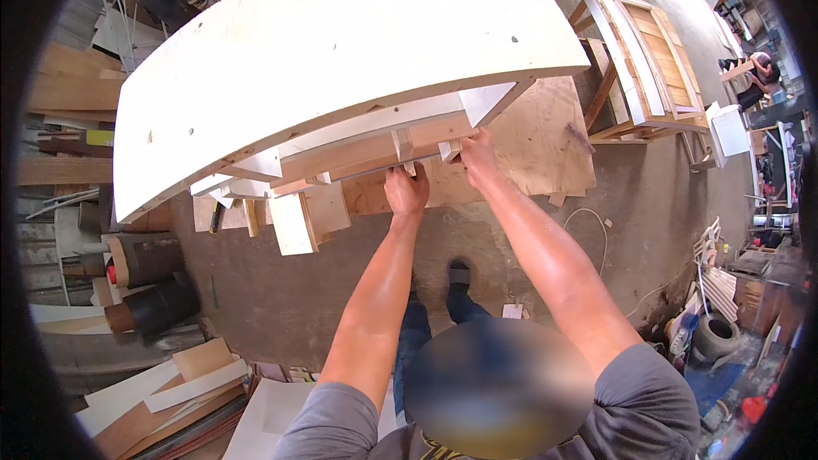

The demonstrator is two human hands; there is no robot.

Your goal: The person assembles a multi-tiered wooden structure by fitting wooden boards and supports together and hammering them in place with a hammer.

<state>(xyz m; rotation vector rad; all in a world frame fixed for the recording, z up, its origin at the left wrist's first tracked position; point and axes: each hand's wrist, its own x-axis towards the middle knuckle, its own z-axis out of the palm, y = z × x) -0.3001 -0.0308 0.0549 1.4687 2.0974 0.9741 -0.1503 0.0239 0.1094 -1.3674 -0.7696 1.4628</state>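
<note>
A large pale wooden tabletop (341, 43) with a curved front edge fills the upper middle, and a wooden frame hangs beneath it. Along the front of that frame runs a wooden rail (341, 163) with small upright blocks. My left hand (407, 191) is closed at the rail's lower edge, its fingers around a small wooden block (411, 168). Further right, my right hand (479, 158) is closed by the rail's right end, gripping another small block (448, 151). The fingertips of both hands are partly hidden by the wood.
A plywood sheet (545, 153) lies under the table. Pale wooden boxes (294, 223) stand at its left front. At right is a wooden frame with slats (652, 55). A white cord (605, 238) crosses the floor. Scrap boards (170, 392) lie lower left. Another person (758, 77) is far right.
</note>
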